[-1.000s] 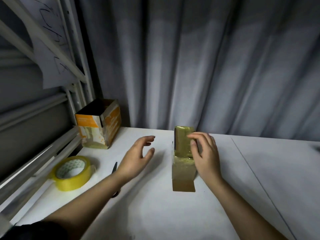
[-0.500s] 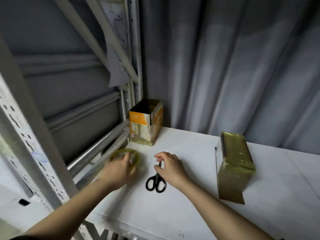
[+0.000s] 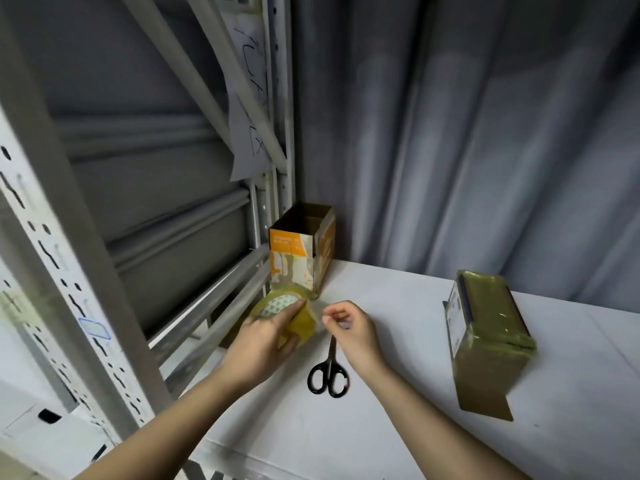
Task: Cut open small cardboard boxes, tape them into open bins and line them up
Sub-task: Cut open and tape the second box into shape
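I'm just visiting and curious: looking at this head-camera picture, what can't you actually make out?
- Head view: whether the right hand pinches a tape end off the yellow roll of tape; blurred, and clear tape barely shows.
- The black-handled scissors: blade tips hidden under the right hand.
- The olive-green cardboard box: label print too small and blurred.
- The orange-and-white open cardboard bin: its inside is too dark to see.

Head view, close, down over table [image 3: 398, 427]
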